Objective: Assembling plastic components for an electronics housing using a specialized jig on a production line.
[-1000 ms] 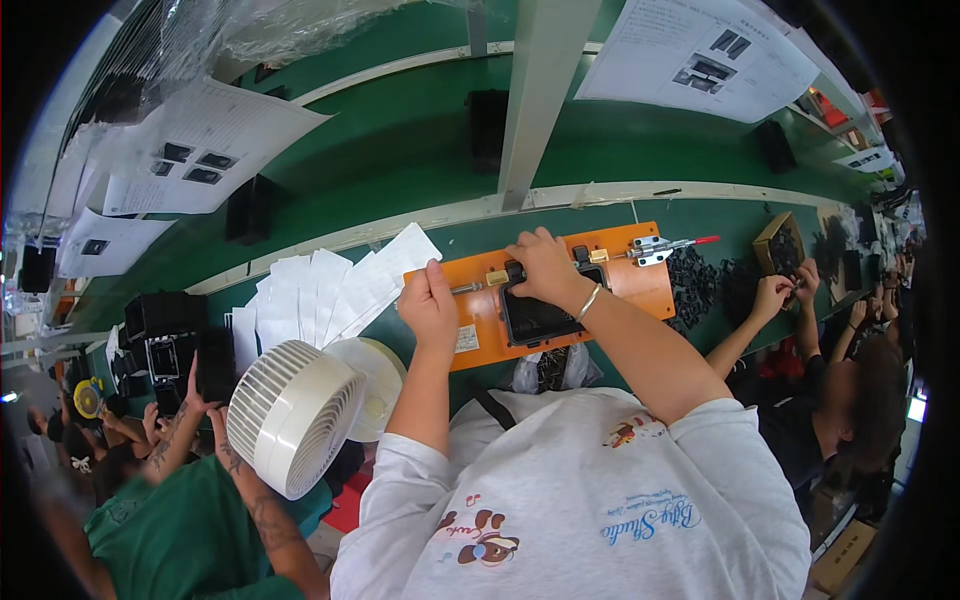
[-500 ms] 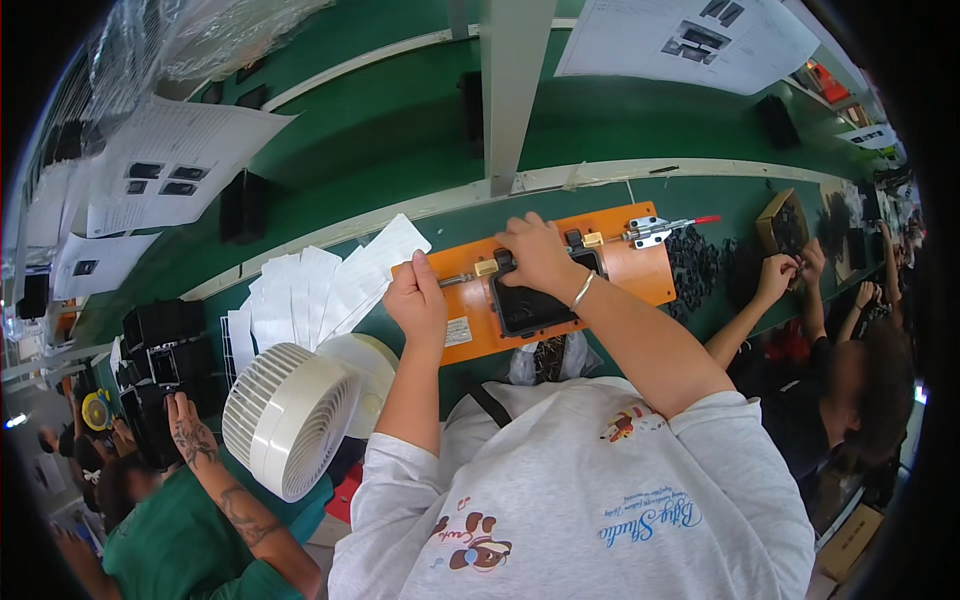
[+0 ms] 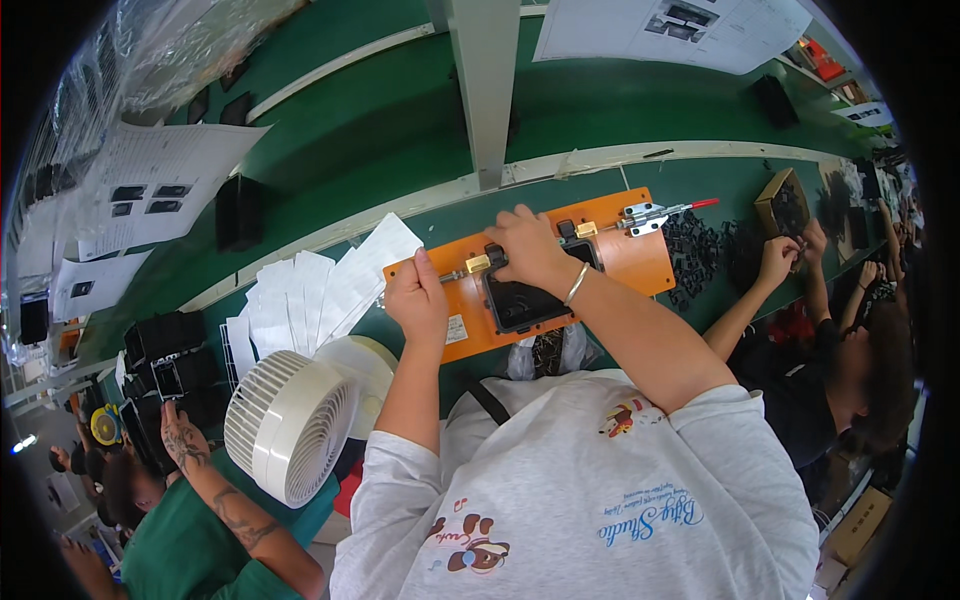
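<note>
An orange fixture board (image 3: 630,255) lies on the green bench in front of me, with a black rectangular plastic case (image 3: 527,305) set in its middle. My left hand (image 3: 417,298) is closed at the board's left end, around the rear of a toggle clamp (image 3: 453,275); its handle is hidden in my fist. That clamp's rod runs to a brass block (image 3: 478,265) beside the case. My right hand (image 3: 530,250) grips the case's upper left edge, fingertips partly hidden. At the right end, a second toggle clamp (image 3: 650,217) with a red-tipped handle is untouched.
White sheets (image 3: 300,290) fan out left of the board, behind a white fan (image 3: 285,420). Small black parts (image 3: 695,260) are heaped at right, near a cardboard box (image 3: 782,205) and a co-worker's hands (image 3: 790,262). Another co-worker's tattooed arm (image 3: 225,490) is at left.
The whole view has shifted slightly. Both my hands keep their places on the clamp and the case. The left co-worker's hand has moved a little.
</note>
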Demonstrator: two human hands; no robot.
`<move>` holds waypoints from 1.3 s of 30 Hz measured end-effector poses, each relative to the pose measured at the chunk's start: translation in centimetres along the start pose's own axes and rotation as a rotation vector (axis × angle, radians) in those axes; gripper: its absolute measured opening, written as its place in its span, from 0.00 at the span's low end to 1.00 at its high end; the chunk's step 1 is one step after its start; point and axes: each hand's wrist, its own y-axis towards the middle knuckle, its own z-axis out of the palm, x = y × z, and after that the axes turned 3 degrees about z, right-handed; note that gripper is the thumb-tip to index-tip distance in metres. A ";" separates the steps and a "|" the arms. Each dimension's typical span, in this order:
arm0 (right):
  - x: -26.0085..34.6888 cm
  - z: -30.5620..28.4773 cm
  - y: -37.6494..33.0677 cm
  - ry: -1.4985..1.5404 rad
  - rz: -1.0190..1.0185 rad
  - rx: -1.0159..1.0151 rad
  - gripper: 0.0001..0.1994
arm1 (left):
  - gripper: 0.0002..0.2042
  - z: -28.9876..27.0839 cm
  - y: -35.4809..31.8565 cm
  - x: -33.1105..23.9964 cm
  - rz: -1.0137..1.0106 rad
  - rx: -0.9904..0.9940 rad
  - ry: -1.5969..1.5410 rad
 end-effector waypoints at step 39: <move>-1.4 -2.0 -3.2 0.283 -0.031 -0.522 0.27 | 0.23 -3.8 -2.7 6.1 -0.969 -0.537 -0.322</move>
